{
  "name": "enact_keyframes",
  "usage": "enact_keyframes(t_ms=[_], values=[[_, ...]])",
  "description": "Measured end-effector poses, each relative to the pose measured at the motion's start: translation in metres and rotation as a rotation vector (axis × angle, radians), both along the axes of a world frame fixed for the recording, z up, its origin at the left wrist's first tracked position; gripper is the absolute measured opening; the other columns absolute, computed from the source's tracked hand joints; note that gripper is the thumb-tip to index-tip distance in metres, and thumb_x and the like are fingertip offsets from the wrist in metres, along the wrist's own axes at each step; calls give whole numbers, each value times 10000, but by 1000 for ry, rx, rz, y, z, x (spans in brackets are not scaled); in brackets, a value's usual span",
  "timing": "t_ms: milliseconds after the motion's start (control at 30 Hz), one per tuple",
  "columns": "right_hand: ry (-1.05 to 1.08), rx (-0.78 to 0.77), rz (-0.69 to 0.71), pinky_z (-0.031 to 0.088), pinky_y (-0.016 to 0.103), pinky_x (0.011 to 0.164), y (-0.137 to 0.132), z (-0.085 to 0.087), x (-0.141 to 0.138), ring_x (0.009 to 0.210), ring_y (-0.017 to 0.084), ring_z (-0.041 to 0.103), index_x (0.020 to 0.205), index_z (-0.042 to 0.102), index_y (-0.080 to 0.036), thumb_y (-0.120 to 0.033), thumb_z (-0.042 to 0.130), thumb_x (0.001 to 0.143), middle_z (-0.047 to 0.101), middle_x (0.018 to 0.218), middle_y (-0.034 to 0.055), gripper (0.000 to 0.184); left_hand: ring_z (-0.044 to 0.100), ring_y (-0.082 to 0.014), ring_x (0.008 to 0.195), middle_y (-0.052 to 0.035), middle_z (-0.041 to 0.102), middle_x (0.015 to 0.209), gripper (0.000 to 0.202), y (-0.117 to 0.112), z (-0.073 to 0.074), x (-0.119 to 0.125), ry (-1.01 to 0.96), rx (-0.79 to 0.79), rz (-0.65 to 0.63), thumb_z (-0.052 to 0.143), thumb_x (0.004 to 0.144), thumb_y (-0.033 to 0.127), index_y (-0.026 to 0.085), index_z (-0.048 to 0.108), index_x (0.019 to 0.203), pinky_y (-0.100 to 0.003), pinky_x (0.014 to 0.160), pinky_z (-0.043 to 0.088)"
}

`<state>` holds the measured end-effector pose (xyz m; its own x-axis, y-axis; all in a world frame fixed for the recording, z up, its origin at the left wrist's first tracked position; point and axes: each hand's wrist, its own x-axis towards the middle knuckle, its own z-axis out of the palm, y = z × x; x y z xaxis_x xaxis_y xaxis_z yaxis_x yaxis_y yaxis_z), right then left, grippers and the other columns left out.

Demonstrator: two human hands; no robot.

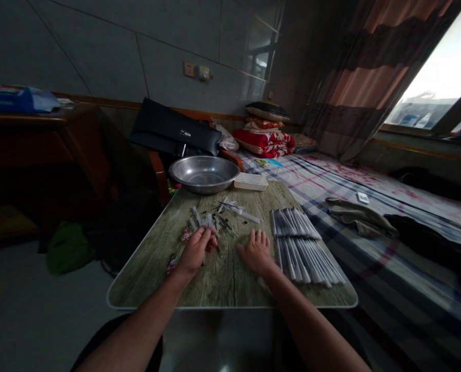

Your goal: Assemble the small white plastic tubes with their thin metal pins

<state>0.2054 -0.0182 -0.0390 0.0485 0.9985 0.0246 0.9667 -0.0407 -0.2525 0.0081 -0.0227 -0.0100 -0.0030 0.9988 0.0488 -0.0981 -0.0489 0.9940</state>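
Right of the spread, empty fingers of the right hand (257,253), slim whitish tubes (303,256) lie ranked, seemingly done, while the left hand (196,248) pinches clear plastic pieces (208,221) near loose black slivers (226,226), apparently left.

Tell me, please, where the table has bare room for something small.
Bare room on the table: the near strip between left forearm and right forearm, and the near-left corner outside the left forearm. Crowded: around the left hand (loose plastic pieces) and the right side (two rows of slim sticks).
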Motion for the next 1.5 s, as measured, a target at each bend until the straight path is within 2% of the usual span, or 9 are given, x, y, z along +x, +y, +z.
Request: enact_keyframes(t_ms=[233,400,533,633,833,933,1033,1267,1500], values=[[74,3,53,126,544,1102,36,2,-30,1416,399,153,1433,281,30,-469,467,875,245,1488,321,772,582,-179,807,-43,651,815,409,-1,2,5,-6,1,-8,578,765,547,151,625,853,-271,724,429],[446,43,216,294,457,1077,45,20,-35,1353,296,353,1358,420,-119,-210,526,805,425,1433,193,570,498,-103,612,0,592,774,412,0,1,3,-122,-154,-61,656,703,513,152,655,902,-219,540,372],[912,8,332,490,328,807,20,34,-36,945,208,628,1063,586,-177,-237,509,818,668,1007,72,264,509,-85,607,19,577,765,401,-2,1,1,-283,-211,-138,731,660,401,162,624,963,-218,589,425],[1082,-146,384,441,231,556,-3,42,-39,624,132,587,958,555,-187,-251,596,762,631,725,-9,211,508,-84,586,20,591,767,411,-4,3,2,-271,-186,-172,740,652,387,166,597,968,-224,585,433],[994,-140,347,376,200,517,-32,55,-28,552,100,535,954,540,-191,-123,639,673,599,636,-53,306,474,-91,547,27,553,644,375,-8,7,-2,-61,-101,-311,702,700,416,141,621,942,-215,536,384],[930,-166,337,393,216,554,-39,54,-12,577,107,545,974,591,-181,-108,635,665,611,646,-41,320,513,-101,595,-13,607,742,360,-8,8,-9,-21,-113,-345,685,721,427,142,642,936,-214,546,392],[901,-139,294,390,224,554,-42,48,6,572,109,530,897,638,-173,-161,636,685,594,631,-33,212,536,-102,629,-40,631,854,390,-6,9,-14,-26,-141,-329,706,704,413,148,638,983,-206,539,391],[965,-53,186,363,215,517,-38,36,46,541,95,478,872,639,-165,-224,625,662,549,610,-38,219,491,-84,553,-10,610,757,405,-2,4,-13,-31,-158,-252,723,657,435,142,619,917,-195,488,347],[1055,129,81,314,192,409,-44,61,86,446,72,374,824,623,-182,-306,632,694,440,537,-64,180,486,-84,541,-16,615,736,384,2,1,-14,-34,-151,-221,728,656,421,139,629,898,-193,473,345]])
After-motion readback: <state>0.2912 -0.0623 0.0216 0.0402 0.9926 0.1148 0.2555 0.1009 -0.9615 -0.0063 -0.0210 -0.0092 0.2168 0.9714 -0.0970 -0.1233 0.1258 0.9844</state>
